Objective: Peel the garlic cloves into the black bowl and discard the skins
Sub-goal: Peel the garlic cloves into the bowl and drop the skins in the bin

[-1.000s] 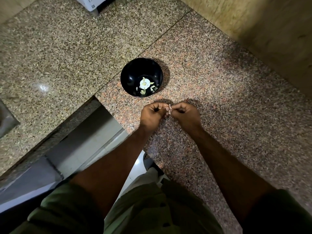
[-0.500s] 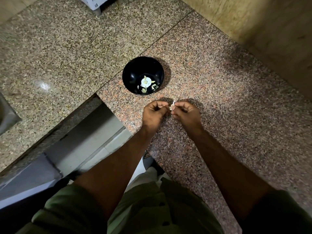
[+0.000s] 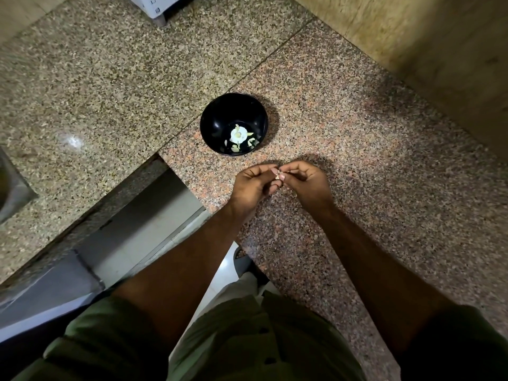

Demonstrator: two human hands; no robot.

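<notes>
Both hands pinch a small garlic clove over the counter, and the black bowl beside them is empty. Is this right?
Not quite. The black bowl is not empty: the head view shows pale garlic pieces at its bottom. The rest holds: left hand and right hand pinch a small clove over the counter.

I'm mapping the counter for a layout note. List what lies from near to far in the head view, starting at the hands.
Hands, left hand and right hand, pinching a garlic clove between them → black bowl holding garlic pieces → seam in the granite counter → white appliance at the far edge.
</notes>
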